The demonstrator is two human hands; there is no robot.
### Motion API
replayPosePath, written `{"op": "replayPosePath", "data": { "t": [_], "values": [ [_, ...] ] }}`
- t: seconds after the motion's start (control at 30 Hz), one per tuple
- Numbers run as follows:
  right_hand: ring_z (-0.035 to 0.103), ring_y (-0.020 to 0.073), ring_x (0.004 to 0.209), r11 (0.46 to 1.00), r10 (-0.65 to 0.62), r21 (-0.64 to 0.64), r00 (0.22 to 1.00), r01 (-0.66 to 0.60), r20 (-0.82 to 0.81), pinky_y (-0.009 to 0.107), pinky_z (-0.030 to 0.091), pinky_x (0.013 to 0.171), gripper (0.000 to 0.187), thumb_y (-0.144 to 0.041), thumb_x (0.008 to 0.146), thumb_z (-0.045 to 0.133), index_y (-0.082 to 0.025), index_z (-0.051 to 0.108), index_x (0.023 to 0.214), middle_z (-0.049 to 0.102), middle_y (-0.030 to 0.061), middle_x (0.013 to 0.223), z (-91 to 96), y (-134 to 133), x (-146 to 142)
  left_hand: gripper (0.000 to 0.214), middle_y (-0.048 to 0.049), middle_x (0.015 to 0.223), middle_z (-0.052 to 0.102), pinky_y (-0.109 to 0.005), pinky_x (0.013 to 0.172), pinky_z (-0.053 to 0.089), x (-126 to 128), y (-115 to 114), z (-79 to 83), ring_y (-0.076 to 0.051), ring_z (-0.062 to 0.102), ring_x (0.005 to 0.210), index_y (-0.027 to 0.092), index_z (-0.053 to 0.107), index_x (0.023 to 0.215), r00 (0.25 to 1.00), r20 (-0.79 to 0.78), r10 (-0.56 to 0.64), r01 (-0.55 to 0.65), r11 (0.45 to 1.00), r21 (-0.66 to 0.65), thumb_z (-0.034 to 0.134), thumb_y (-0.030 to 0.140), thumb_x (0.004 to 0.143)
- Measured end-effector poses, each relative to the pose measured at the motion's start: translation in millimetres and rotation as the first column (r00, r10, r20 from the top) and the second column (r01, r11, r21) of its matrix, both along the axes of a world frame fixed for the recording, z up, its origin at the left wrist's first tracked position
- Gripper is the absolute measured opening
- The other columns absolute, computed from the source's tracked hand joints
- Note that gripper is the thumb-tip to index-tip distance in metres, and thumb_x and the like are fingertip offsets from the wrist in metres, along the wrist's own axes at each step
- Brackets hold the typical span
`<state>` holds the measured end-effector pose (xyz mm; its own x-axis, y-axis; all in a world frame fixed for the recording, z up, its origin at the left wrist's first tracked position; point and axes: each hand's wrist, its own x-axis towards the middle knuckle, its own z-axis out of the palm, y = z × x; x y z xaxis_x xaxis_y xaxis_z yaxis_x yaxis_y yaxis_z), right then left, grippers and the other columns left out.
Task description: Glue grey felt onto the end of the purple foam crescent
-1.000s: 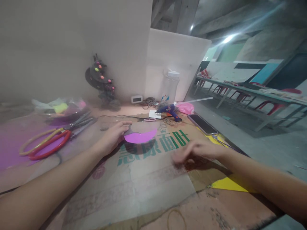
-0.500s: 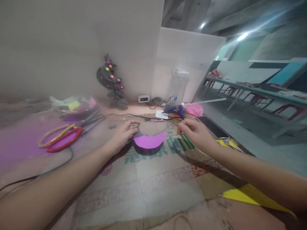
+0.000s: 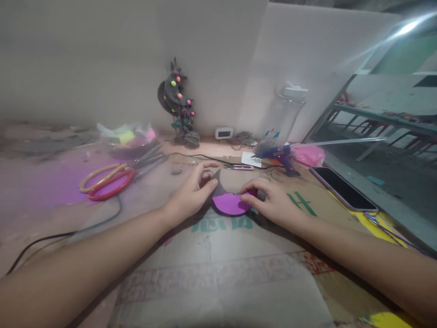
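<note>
A purple curved piece (image 3: 230, 204), paper or foam by its look, lies against a dark grey crescent (image 3: 221, 183) whose pointed tip rises at the left. Thumb and fingers of my left hand (image 3: 194, 189) pinch the crescent near that tip. My right hand (image 3: 269, 200) is closed on the right end of the purple piece, thumb in front. Its fingers hide that end. Both hands are low over the printed cardboard (image 3: 211, 255). Just behind them lie small pink thread snips (image 3: 241, 167).
Red-and-yellow-handled scissors (image 3: 111, 182) lie at the left, near a plastic bag with bright pieces (image 3: 126, 136). Against the board stand a dark crescent ornament (image 3: 179, 98), a small clock (image 3: 224, 133) and a clear bottle (image 3: 287, 114). A blue glue gun (image 3: 282, 157) and a phone (image 3: 343, 189) are at the right.
My right hand has come in from the right and taken hold of the purple piece's right end. My left hand still grips the crescent. The view has turned to the left.
</note>
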<state>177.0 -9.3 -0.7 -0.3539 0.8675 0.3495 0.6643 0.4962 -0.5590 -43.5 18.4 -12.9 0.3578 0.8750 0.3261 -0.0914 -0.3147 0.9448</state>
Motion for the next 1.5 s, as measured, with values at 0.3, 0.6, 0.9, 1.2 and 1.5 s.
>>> {"op": "replayPosePath", "data": {
  "t": [0.3, 0.6, 0.9, 1.2, 1.5],
  "values": [
    [0.053, 0.0163, 0.079, 0.989, 0.093, 0.122, 0.995, -0.089, -0.034, 0.031, 0.041, 0.073, 0.018, -0.029, 0.088, 0.057, -0.019, 0.061, 0.073, 0.054, 0.0024, 0.079, 0.6, 1.6, -1.4, 0.025, -0.0003, 0.073, 0.058, -0.025, 0.063, 0.039, -3.6, 10.8, -2.2, -0.014, 0.052, 0.067, 0.017, 0.060, 0.080, 0.979, -0.202, -0.029, 0.027, 1.000, -0.013, 0.058, 0.041, 0.084],
    [0.055, 0.0168, 0.084, 0.989, 0.107, 0.112, 0.990, -0.096, -0.095, 0.031, 0.041, 0.078, 0.023, -0.028, 0.093, 0.049, -0.019, 0.061, 0.076, 0.058, 0.0037, 0.083, 3.2, 1.3, -0.5, 0.031, 0.0037, 0.069, 0.052, -0.023, 0.060, 0.036, -6.0, 9.3, -1.1, -0.011, 0.047, 0.063, 0.017, 0.052, 0.074, 0.964, -0.259, -0.053, 0.047, 0.998, -0.031, 0.054, 0.046, 0.085],
    [0.053, 0.0097, 0.059, 0.965, -0.068, -0.243, 0.809, -0.094, -0.584, 0.022, 0.041, 0.047, 0.025, -0.034, 0.091, 0.050, -0.020, 0.059, 0.109, 0.067, 0.0061, 0.101, 0.9, 7.2, 3.2, 0.032, 0.0045, 0.063, 0.046, -0.022, 0.056, 0.032, -5.5, 11.1, 3.8, -0.010, 0.041, 0.058, 0.018, 0.048, 0.067, 0.974, -0.219, -0.061, 0.056, 0.998, -0.031, 0.053, 0.043, 0.086],
    [0.056, 0.0091, 0.059, 0.921, 0.048, -0.343, 0.927, -0.185, -0.372, 0.020, 0.040, 0.048, 0.032, -0.015, 0.076, 0.060, -0.020, 0.065, 0.108, 0.066, 0.0011, 0.079, 1.2, -9.5, -6.6, 0.031, 0.0047, 0.065, 0.046, -0.022, 0.056, 0.033, -5.3, 10.3, 0.4, -0.010, 0.043, 0.059, 0.018, 0.048, 0.070, 0.969, -0.233, -0.084, 0.077, 0.996, -0.039, 0.054, 0.044, 0.085],
    [0.053, 0.0118, 0.058, 0.962, -0.109, -0.271, 0.961, 0.038, -0.255, 0.024, 0.039, 0.054, 0.023, -0.038, 0.076, 0.065, -0.016, 0.062, 0.071, 0.061, -0.0003, 0.065, 13.0, 4.7, -0.7, 0.030, 0.0036, 0.069, 0.052, -0.023, 0.059, 0.035, -5.0, 7.6, 0.0, -0.011, 0.047, 0.063, 0.018, 0.052, 0.073, 0.950, -0.306, -0.054, 0.052, 0.999, -0.016, 0.055, 0.046, 0.085]
  ]
}}
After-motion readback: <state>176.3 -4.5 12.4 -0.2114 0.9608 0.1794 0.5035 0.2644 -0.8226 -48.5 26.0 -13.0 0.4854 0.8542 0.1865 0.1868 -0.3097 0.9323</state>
